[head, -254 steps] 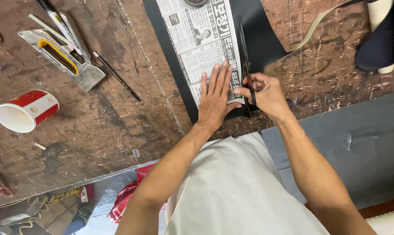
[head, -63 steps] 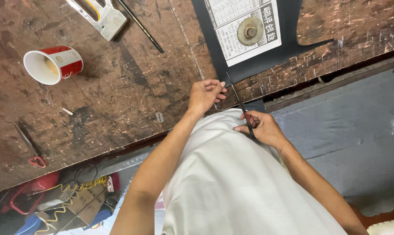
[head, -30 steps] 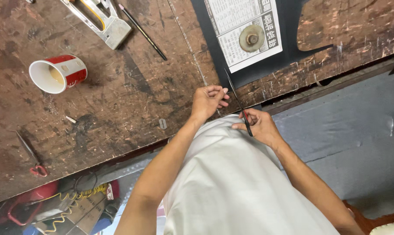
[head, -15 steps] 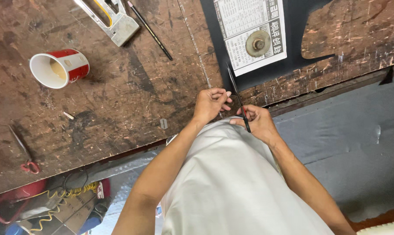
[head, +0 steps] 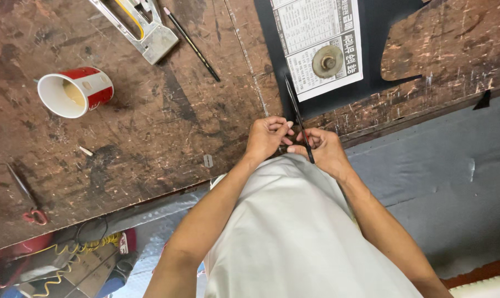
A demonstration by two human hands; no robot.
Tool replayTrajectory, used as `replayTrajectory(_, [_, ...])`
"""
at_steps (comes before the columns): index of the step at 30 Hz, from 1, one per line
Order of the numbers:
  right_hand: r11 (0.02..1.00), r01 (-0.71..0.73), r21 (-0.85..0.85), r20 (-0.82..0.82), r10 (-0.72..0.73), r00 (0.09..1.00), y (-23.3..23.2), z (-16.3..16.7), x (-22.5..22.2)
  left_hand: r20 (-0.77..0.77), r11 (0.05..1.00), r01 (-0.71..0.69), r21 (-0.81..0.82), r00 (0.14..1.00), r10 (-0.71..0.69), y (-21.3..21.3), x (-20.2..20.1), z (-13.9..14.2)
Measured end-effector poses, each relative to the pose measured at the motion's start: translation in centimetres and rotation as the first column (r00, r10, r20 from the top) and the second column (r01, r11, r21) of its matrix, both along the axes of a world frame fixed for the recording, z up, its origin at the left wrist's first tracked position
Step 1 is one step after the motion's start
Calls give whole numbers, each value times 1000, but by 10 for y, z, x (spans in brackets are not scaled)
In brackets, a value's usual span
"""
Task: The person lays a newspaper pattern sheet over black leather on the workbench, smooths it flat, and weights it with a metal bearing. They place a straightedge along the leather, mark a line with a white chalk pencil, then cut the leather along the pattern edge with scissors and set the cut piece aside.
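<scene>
Slim black scissors, scarred wooden bench

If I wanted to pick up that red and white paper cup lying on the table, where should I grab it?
The paper cup lies on its side on the wooden table, open mouth toward the left and red wall facing up. Probably best to come down from above and close fingers around the red middle of the wall, one on each long side. The thin rim would likely squash, and the round wall could roll away under a sideways push.
</scene>
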State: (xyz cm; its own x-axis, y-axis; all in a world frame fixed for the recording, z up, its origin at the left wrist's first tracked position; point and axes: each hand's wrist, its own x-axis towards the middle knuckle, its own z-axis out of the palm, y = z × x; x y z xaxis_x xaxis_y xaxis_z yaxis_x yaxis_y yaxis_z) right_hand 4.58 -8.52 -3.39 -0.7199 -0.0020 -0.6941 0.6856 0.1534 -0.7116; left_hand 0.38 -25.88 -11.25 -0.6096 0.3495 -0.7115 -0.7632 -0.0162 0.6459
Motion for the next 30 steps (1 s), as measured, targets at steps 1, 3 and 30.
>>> replayTrajectory(1, [1000, 9, -12, 14, -9, 1000, -1, 1, -2, 11, 1000, -2, 3, 1000, 2, 0, 1, -1])
replayTrajectory(3, [999, 25, -35, 31, -24, 999, -2, 3, -8, -1, 1000, 5, -1, 1000, -5, -1, 2, -3])
replayTrajectory(30, [992, 71, -107, 66, -65, 996, -19, 8, -77, -18, 997, 75, 13, 997, -74, -7, -7, 14])
